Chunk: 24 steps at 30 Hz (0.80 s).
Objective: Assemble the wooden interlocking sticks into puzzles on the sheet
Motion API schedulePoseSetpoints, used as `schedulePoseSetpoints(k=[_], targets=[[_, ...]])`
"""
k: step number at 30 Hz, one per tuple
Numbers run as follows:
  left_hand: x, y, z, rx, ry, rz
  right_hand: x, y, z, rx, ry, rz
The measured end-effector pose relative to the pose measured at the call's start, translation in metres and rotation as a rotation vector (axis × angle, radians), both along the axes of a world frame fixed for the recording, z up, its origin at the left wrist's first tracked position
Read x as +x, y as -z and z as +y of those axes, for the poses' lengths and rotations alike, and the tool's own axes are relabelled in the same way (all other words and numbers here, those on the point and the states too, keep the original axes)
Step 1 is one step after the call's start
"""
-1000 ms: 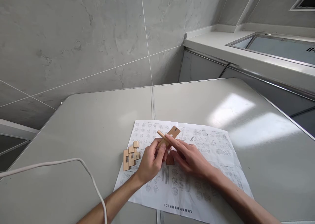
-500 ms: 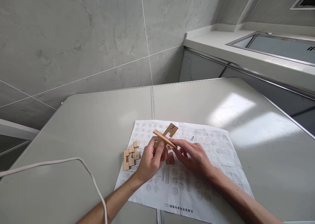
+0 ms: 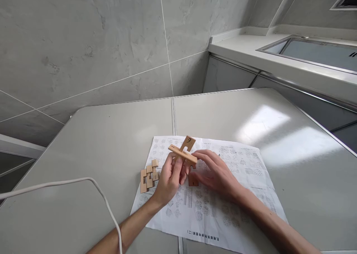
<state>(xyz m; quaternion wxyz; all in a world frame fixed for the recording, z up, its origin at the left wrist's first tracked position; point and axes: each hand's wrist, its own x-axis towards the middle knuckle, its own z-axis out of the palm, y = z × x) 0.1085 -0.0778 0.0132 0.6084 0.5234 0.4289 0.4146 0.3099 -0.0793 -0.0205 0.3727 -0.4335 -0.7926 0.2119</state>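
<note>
My left hand [image 3: 170,174] is closed around wooden puzzle pieces fitted crosswise, thumb on top, above a printed sheet [image 3: 231,205]. A long light-brown wooden bar [image 3: 189,157] slants across the top. Behind it, a notched flat piece [image 3: 188,142] with a black mark sticks up. My right hand [image 3: 216,170] is beside the pieces with thumb and fingers apart; its index fingertip is at the bar's right end, and whether it touches is unclear. Below, a reddish-brown wooden piece [image 3: 193,180] is near the right thumb, partly hidden.
Several notched wooden pieces [image 3: 149,177] lie grouped at the sheet's left edge. A white cable [image 3: 92,179] crosses the lower left over my left forearm. The grey folding table [image 3: 125,135] has a centre seam. Beyond stand a tiled wall [image 3: 111,42] and a counter [image 3: 237,42] with a sink.
The crossed pieces have shifted slightly left and turned, showing more of the bar's upper face. My right fingers have spread and moved off the bar's right end.
</note>
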Motion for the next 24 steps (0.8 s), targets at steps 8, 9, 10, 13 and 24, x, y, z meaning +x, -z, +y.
schedulePoseSetpoints(k=[8,9,10,13,24], targets=[[-0.002,0.003,0.005,-0.026,-0.045,-0.090,0.003,0.003,0.002,0.012,-0.170,-0.110],[-0.003,0.004,0.006,-0.031,-0.054,-0.096,0.003,0.003,0.002,0.010,-0.163,-0.109],[-0.003,0.004,0.006,-0.035,-0.064,-0.098,0.003,0.003,0.002,0.004,-0.152,-0.106],[-0.004,0.005,0.008,-0.043,-0.089,-0.095,0.003,0.003,0.002,-0.047,-0.098,-0.071],[-0.004,0.006,0.009,-0.046,-0.115,-0.052,0.012,-0.007,0.006,-0.528,0.028,0.620]])
